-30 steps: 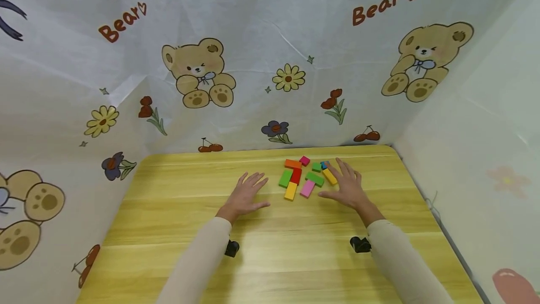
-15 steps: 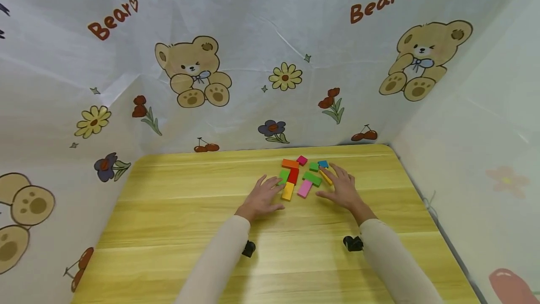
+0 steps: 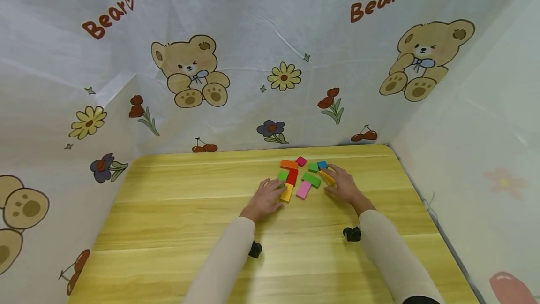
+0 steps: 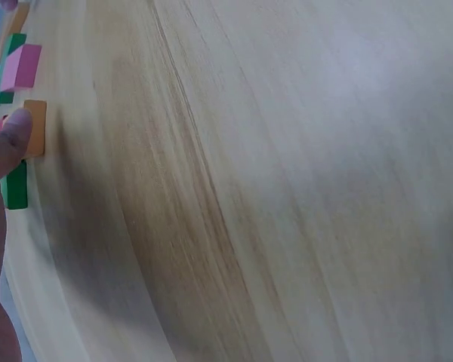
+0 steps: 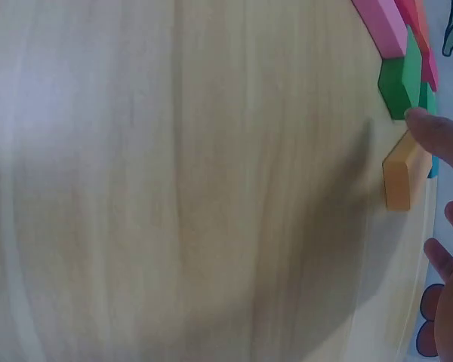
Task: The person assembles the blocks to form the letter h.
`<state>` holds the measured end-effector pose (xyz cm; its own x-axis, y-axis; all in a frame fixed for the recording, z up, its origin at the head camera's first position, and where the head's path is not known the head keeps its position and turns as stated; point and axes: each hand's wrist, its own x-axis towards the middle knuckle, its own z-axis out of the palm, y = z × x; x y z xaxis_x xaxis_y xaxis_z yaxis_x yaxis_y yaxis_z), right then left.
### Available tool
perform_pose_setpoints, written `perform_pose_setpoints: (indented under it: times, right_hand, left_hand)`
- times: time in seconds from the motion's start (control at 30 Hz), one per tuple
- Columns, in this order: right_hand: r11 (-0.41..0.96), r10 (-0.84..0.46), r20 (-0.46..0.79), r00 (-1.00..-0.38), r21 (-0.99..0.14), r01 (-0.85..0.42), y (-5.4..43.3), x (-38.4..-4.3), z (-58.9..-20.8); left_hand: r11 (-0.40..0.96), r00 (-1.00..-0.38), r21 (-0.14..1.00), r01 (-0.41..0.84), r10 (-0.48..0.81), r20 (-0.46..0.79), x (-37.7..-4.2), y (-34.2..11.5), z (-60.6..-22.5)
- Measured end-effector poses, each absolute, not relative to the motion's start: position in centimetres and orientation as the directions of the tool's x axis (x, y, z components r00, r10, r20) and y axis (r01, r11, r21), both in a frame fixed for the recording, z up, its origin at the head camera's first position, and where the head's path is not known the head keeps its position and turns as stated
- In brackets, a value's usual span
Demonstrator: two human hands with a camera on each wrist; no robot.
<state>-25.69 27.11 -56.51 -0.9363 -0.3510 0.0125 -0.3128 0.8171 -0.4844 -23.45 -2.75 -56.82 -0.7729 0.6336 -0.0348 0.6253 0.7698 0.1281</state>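
Observation:
My left hand (image 3: 266,199) reaches over the left side of a cluster of colored toy blocks, its fingers by a green block (image 3: 283,175) and a yellow block (image 3: 288,193). In the left wrist view the thumb (image 4: 16,130) overlaps that yellow block. My right hand (image 3: 345,186) hovers at the cluster's right side, fingers bent loosely over another yellow block (image 3: 327,178). The right wrist view has a thumb (image 5: 430,130) between this block and a green one (image 5: 400,87). A red block (image 3: 292,177) and a pink block (image 3: 303,190) lie between the hands.
An orange block (image 3: 288,164), a small crimson block (image 3: 301,161), a small green block (image 3: 313,168) and a blue block (image 3: 322,164) lie toward the back of the wooden table (image 3: 190,210). A bear-printed cloth (image 3: 244,36) hangs behind the table's far edge.
My left hand has moved right, to the left side of the blocks. My right hand has come in closer over the right yellow block. The head view has shifted slightly.

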Motion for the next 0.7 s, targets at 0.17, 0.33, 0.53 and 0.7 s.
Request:
perform_pose_setpoints:
  times: [0.17, 0.33, 0.53, 0.7]
  right_hand:
    - [0.812, -0.383, -0.02, -0.923, -0.484, -0.327, 27.7, -26.4, -56.7]
    - [0.794, -0.402, -0.02, -0.915, -0.506, -0.338, 27.8, -26.8, -57.0]
    - [0.798, -0.419, -0.042, -0.907, -0.495, -0.345, 27.7, -27.0, -57.3]
    - [0.79, -0.456, -0.024, -0.89, -0.472, -0.392, 27.8, -27.3, -57.4]
  left_hand:
    - [0.783, -0.781, 0.116, 0.611, 0.62, -0.071, -23.6, -2.3, -57.2]
    - [0.779, -0.776, 0.118, 0.615, 0.625, -0.086, -23.7, -1.8, -57.5]
    - [0.779, -0.774, 0.092, 0.62, 0.626, -0.094, -23.7, -1.4, -57.6]
    - [0.78, -0.778, 0.086, 0.619, 0.625, -0.068, -24.0, -1.0, -57.5]
